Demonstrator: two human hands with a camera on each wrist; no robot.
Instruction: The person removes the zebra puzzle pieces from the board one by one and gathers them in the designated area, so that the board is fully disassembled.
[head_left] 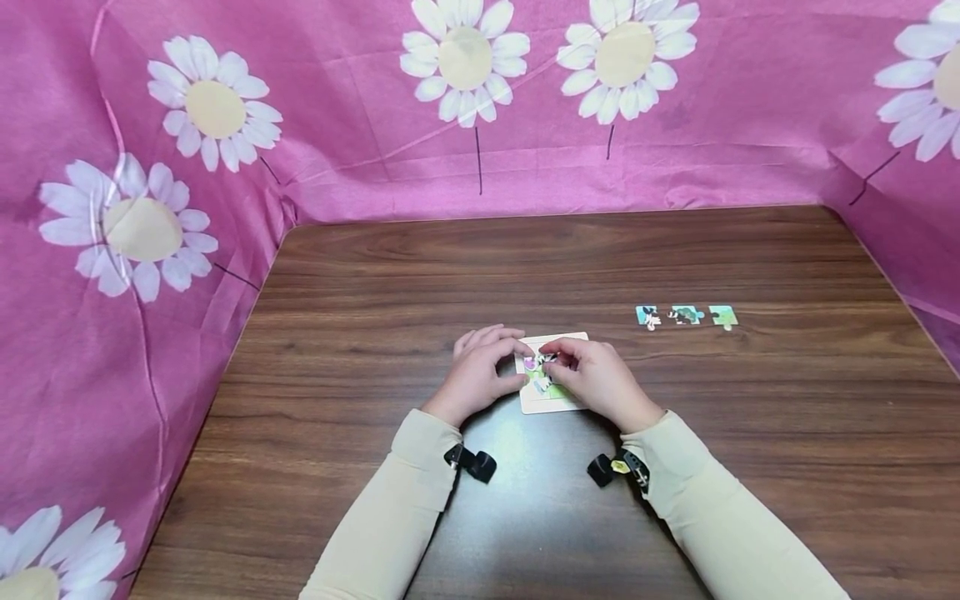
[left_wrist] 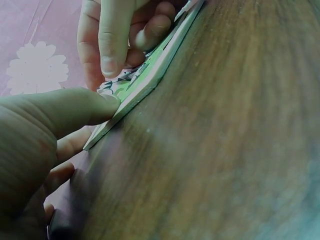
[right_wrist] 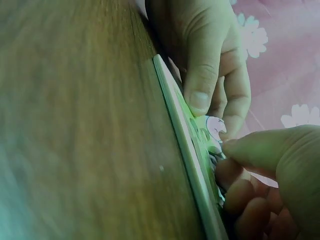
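Note:
A small jigsaw puzzle board (head_left: 553,407) with a pale frame lies on the table, green and white pieces inside it. My left hand (head_left: 483,367) holds the board's left side, thumb (left_wrist: 102,106) resting over the edge onto the picture and index finger curving toward its far part. Over the middle of the board, my right hand (head_left: 596,379) pinches a puzzle piece between thumb and index finger; fingertips hide most of it. A pink-and-white patch of the puzzle (right_wrist: 216,127) shows between both hands in the right wrist view.
Three loose puzzle pieces lie in a row to the right, beyond the board: a left one (head_left: 647,316), a middle one (head_left: 686,315) and a right one (head_left: 723,316). Pink flowered cloth (head_left: 337,100) surrounds the brown wooden table (head_left: 420,283) at back and sides.

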